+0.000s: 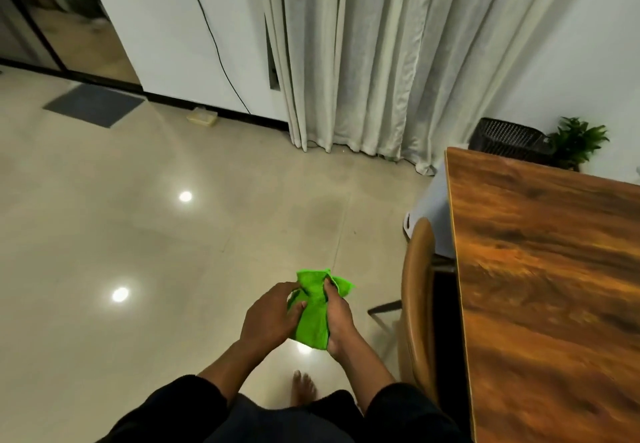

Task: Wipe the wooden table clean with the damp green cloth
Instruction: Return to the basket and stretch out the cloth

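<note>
Nearest to us, two dark sleeves (180, 404) reach forward, and a bare foot (303, 387) stands on the floor between them. Just beyond, both hands hold the green cloth (311, 318) bunched up in the air above the floor. The left hand (268, 314) curls its fingers round the cloth's left side, and the right hand (341, 321) grips the right side with the thumb pressed into the folds. The cloth is bright lime with a soft, nubby pile, crumpled into a rough wad whose loose corners flare out at the far end. It hangs to the left of the wooden table (547, 286) and touches neither it nor the chair. The table top is a flat slab with a straight edge and dark, streaky brown grain. Tucked against its left edge is a chair (417, 304) with a curved tan back, perhaps leather, though the blur makes that hard to judge. The floor (138, 234) is glossy beige tile that mirrors round ceiling lights. Farther off, a pale curtain (363, 61) falls in heavy pleats to the floor. A black mesh basket (509, 137) and a leafy green plant (576, 139) sit behind the table's far corner. A flat grey mat (93, 104) lies at the far left.
</note>
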